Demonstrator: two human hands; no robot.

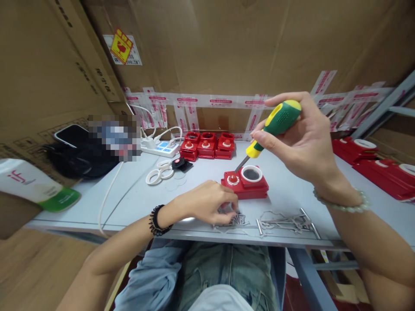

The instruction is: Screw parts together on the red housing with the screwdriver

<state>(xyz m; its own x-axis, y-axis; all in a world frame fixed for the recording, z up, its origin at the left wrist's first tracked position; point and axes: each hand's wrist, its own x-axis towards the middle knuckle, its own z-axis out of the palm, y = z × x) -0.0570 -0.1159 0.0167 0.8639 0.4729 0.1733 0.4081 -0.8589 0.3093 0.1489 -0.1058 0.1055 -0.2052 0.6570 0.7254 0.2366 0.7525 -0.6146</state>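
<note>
My right hand [298, 138] is wrapped round a green and yellow screwdriver [281, 119], held tilted with its shaft pointing down to the left. The shaft's tip is by the round red knob of a red box [253, 191] with a white ring [252, 173] round a dark mesh. In front of that box, my left hand [214, 203] reaches down over a small pile of screws [240, 219], its fingers curled together. Whatever lies between those fingertips is too small to tell.
Red boxes [207, 146] stand at the back beside a power strip [164, 148]; others [385, 175] lie at the right. White rings [153, 177] lie left of centre. Metal rods with string [285, 222] lie near the front edge. A white and green tube [39, 185] is far left.
</note>
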